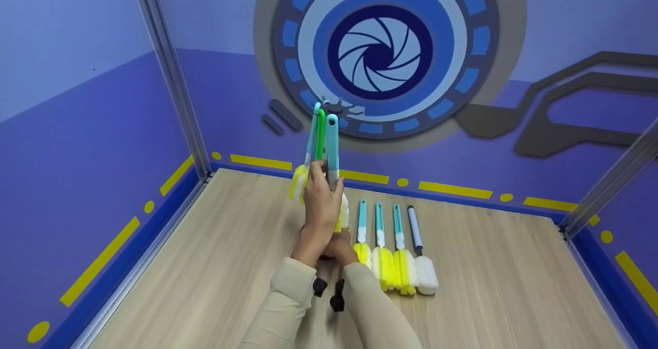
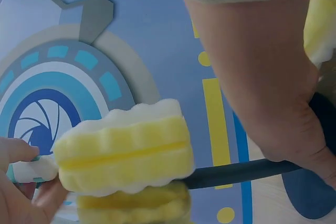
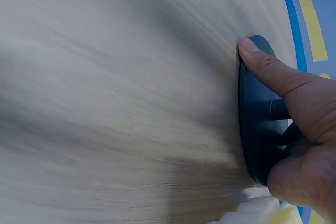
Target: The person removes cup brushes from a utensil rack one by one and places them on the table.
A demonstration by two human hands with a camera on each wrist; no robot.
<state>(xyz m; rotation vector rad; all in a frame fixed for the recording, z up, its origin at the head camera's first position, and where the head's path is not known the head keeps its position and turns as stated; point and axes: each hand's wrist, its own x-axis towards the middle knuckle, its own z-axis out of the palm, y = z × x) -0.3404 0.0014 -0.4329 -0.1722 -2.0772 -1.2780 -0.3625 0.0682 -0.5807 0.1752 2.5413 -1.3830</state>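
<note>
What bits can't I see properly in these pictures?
Head view: right hand, partly hidden behind the left hand.
Left wrist view: lower sponge, partly covered by the upper sponge.
Right wrist view: white-and-yellow sponge, cut off by the bottom edge.

Head view: diffuse light of moderate strength falls fairly evenly on the wall [image 1: 221, 92] and table [image 1: 514, 267], with pale sheen along the metal post [image 1: 168, 71] and faint shadow between the sleeves [image 1: 288, 297]; the raised brushes [image 1: 333, 143] appear slightly soft. Left wrist view: muted and hazy, the upper sponge [image 2: 126, 150] fairly distinct, the lower one [image 2: 131, 209] darker and blurred. Right wrist view: dim, the table streaked and soft, with a brownish shadow at lower centre; the black base and right hand [image 3: 315, 108] are clearer. Light direction cannot be determined.
</note>
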